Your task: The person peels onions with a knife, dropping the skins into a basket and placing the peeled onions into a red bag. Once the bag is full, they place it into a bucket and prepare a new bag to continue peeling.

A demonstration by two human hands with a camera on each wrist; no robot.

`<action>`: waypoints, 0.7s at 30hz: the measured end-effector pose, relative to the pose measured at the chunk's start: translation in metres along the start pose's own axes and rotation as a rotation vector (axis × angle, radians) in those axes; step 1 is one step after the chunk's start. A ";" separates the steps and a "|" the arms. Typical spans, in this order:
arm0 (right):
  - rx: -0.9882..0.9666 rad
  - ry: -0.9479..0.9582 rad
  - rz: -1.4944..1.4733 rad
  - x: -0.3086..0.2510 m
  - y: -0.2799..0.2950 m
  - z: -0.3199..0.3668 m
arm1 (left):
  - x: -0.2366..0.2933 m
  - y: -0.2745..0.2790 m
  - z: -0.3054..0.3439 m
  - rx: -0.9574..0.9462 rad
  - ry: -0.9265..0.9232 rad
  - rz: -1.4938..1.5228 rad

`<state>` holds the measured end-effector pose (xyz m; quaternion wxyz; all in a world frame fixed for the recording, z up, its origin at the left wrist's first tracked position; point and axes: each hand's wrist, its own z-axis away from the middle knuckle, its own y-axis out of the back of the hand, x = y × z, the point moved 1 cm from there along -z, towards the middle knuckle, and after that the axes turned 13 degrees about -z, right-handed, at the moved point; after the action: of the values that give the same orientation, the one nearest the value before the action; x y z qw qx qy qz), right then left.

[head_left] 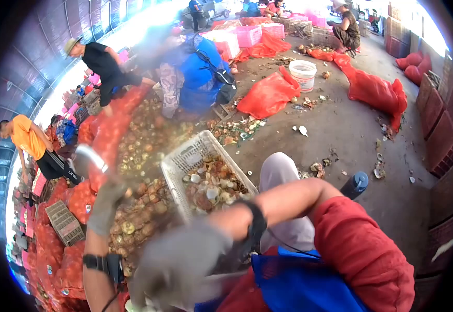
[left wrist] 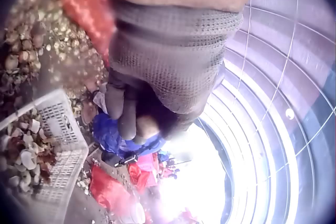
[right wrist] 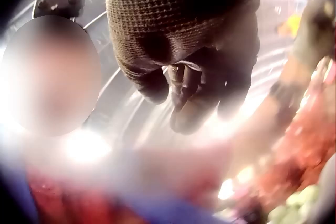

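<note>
My gloved left hand point(head_left: 107, 205) is over a heap of onions point(head_left: 138, 213) on the ground. The left wrist view shows its fingers curled, with a small rounded tan onion point(left wrist: 148, 127) at the fingertips. Blurred by motion, my gloved right hand point(head_left: 182, 257) is in front of my lap. In the right wrist view its fingers point(right wrist: 186, 111) bend downward and the thumb is apart from them; I cannot tell whether something lies in its palm. A white plastic crate point(head_left: 177, 164) holding onion skins and pale pieces is beyond the hands.
Red mesh sacks point(head_left: 73, 265) and a grey crate point(head_left: 64, 222) line the left. A person in blue point(head_left: 198, 78) bends over the heap ahead. Red sacks point(head_left: 270, 96), a white bucket point(head_left: 303, 76) and scattered peels are beyond. A dark bottle point(head_left: 355, 184) stands by my right elbow.
</note>
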<state>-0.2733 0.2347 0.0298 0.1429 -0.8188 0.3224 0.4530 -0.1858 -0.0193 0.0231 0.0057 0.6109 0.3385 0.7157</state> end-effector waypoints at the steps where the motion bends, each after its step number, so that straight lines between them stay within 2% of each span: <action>1: 0.247 -0.013 0.286 -0.010 0.033 0.018 | -0.009 0.001 -0.028 0.016 -0.047 -0.069; 3: 0.741 -0.029 0.399 -0.009 0.098 0.051 | -0.047 -0.003 -0.092 0.047 -0.249 -0.388; 4: 1.091 -0.229 0.553 -0.018 0.116 0.077 | -0.075 -0.002 -0.111 0.046 -0.217 -0.424; 5: 1.200 -0.234 0.853 0.021 0.166 0.107 | -0.085 -0.009 -0.122 0.045 -0.185 -0.461; 6: 1.196 -0.195 0.735 0.044 0.204 0.132 | -0.058 -0.039 -0.118 0.054 0.001 -0.352; 7: 0.697 -0.172 1.640 0.053 0.222 0.149 | -0.056 -0.047 -0.122 0.004 0.019 -0.512; 9: 0.765 -0.522 0.874 0.075 0.233 0.145 | -0.050 -0.064 -0.130 -0.104 0.031 -0.838; 10: 0.715 -0.384 0.929 0.093 0.233 0.144 | -0.063 -0.074 -0.139 -0.157 -0.006 -0.734; 12: 0.931 -0.405 0.849 0.101 0.230 0.126 | -0.068 -0.093 -0.147 -0.227 0.000 -0.610; 13: 1.171 -0.572 0.677 0.103 0.222 0.114 | -0.077 -0.096 -0.147 -0.240 0.024 -0.591; 14: 1.037 -0.071 0.129 0.128 0.237 0.120 | -0.086 -0.097 -0.151 -0.253 0.035 -0.491; 15: 1.041 -0.090 0.120 0.142 0.249 0.134 | -0.094 -0.096 -0.155 -0.263 0.043 -0.390; 17: 1.111 -0.164 -0.005 0.142 0.253 0.122 | -0.116 -0.095 -0.168 -0.275 0.009 -0.400; 18: 1.204 -0.287 0.049 0.133 0.252 0.121 | -0.135 -0.099 -0.182 -0.481 -0.142 -0.001; 19: 1.027 -0.341 0.186 0.149 0.276 0.142 | -0.152 -0.096 -0.201 -0.661 -0.290 0.405; 20: 1.111 -0.324 0.121 0.129 0.281 0.142 | -0.191 -0.039 -0.227 -0.875 -0.041 0.585; 21: 1.243 -0.269 -0.011 0.114 0.283 0.141 | -0.179 -0.009 -0.219 -0.749 -0.160 0.163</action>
<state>-0.5068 0.0508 -0.1265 0.6332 -0.5205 0.5001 0.2793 -0.3364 -0.1925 -0.1421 0.1976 0.6452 0.0027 0.7380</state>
